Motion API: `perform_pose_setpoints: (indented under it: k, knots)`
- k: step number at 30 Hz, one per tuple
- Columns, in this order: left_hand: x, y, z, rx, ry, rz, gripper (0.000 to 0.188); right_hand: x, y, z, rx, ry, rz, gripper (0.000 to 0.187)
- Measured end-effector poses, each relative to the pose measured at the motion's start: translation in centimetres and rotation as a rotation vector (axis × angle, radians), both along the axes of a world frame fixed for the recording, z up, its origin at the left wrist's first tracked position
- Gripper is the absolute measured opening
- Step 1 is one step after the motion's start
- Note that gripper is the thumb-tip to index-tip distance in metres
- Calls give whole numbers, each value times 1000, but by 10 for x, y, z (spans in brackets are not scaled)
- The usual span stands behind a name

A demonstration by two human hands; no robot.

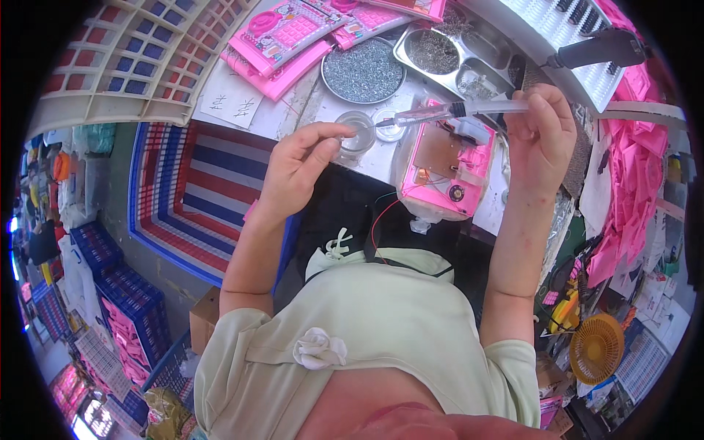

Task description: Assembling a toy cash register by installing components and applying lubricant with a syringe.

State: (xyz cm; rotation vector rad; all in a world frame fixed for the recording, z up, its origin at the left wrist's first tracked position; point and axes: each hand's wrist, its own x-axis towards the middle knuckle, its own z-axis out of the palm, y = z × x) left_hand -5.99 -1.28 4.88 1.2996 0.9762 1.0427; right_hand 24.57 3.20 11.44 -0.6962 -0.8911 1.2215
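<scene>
My right hand (544,125) is closed on the back end of a syringe (429,115), which lies almost level above the bench and points left. Near the syringe's thin tip, my left hand (301,165) has its index finger and thumb drawn together. Anything between those fingertips is too small to make out. Just under them stands a small glass jar (357,139), and a second round clear dish (387,126) is beside it. Below the syringe lies an opened pink plastic housing (440,165) with a brown board, a small round part and loose wires.
A round tray of small metal screws (363,70) is behind the jars. Farther right stands a compartmented metal tray (469,59) of small parts. A dark electric screwdriver (601,51) hangs at upper right. Pink cases (293,37) are stacked at the back; a striped-lined crate (220,194) is at left.
</scene>
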Motion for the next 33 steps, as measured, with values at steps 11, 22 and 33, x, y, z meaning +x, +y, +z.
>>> perform_pose_setpoints:
  k: [11,22,33]
  knots:
    - [0,-2,8,-7,15,-45,24,-6,-3,-10,-25,8,60,9]
    - [-3,5,44,56,205,-220,28,-1,-27,-16,-137,-600,379,22]
    - [12,5,63,-159,155,-489,33,4,-42,18,415,-1446,497,34]
